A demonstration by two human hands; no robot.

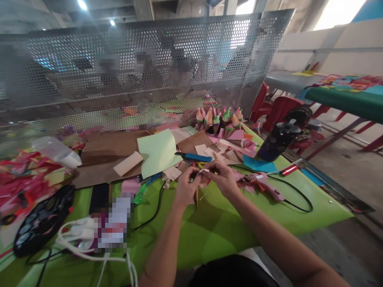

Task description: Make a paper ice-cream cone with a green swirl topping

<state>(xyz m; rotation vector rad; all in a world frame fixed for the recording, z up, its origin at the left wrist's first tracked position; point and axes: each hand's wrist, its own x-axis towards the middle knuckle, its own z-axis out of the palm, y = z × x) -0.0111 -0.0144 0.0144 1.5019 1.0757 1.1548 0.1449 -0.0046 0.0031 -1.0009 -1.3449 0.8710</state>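
Observation:
Both my hands meet over the green table [230, 231]. My left hand [188, 183] is closed, thumb and fingers pinching one end of a small pale paper piece [204, 171]. The other end is pinched by my right hand [222, 177]. Something brown and pointed [196, 196] shows just below my fingers; whether I hold it too I cannot tell. Right of my right hand lies a pink hot glue gun [266, 186] with a black cord. A blue cutter [197, 157] rests just beyond my hands, among cream paper scraps [205, 150].
Several paper ice cream cones [215, 119] stand at the back. A dark tumbler [278, 139] is at right. Light green paper [158, 153], brown cardboard [104, 149], a power strip [115, 223] with white cables and a black pouch [44, 219] lie left. A perforated metal panel [143, 75] rises behind.

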